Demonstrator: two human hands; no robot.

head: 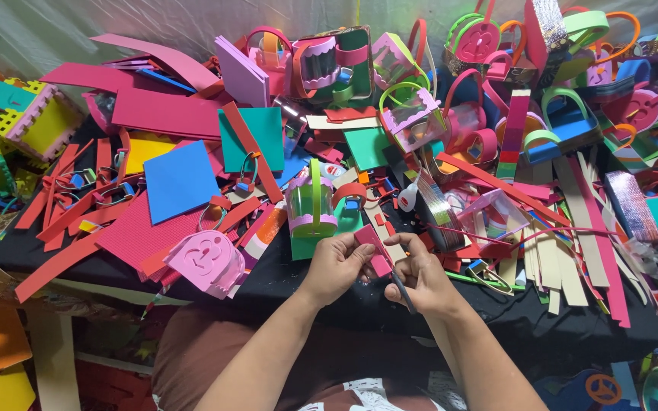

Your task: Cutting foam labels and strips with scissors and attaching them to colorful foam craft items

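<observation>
My left hand [338, 264] pinches a small pink foam piece [375, 247] at the front edge of a black-covered table [573, 323]. My right hand [420, 280] touches the same pink piece with its fingertips and also grips a dark, thin pen-like tool [404, 293] that points down toward me. Just beyond my hands stands a small clear cylinder basket with a green handle and pink scalloped trim [311, 207].
Foam sheets and strips in red, pink, blue and teal cover the table, with a blue square [180, 180] at left and a pink round basket [207, 261] near the edge. Several finished little baskets crowd the back right. A white glue bottle [408, 198] lies mid-table.
</observation>
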